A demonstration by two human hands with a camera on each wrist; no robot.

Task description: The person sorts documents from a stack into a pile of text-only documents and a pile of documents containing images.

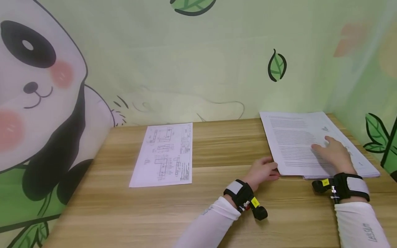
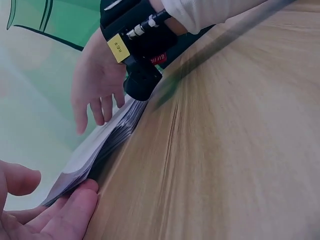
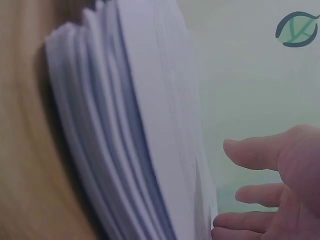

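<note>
A thick stack of printed paper (image 1: pixel 291 144) lies at the right of the table, its top sheet covered in lines of text. My left hand (image 1: pixel 262 172) is at the stack's near left corner. In the left wrist view the left fingers (image 2: pixel 75 212) reach against the lower edge of the stack (image 2: pixel 100 145), while the thumb stands apart from the paper. Over the right part of the stack is my right hand (image 1: pixel 336 153), fingers extended and thumb spread, holding nothing. In the right wrist view, the layered sheet edges (image 3: pixel 110 120) show beside the right hand (image 3: pixel 280 190).
A single sheet with technical drawings (image 1: pixel 164 155) lies on the wooden table (image 1: pixel 223 144), left of the stack. Behind the table hangs a green backdrop (image 1: pixel 173 65) with a panda and leaves, close to the stack's far edge. Each wrist wears a strapped camera.
</note>
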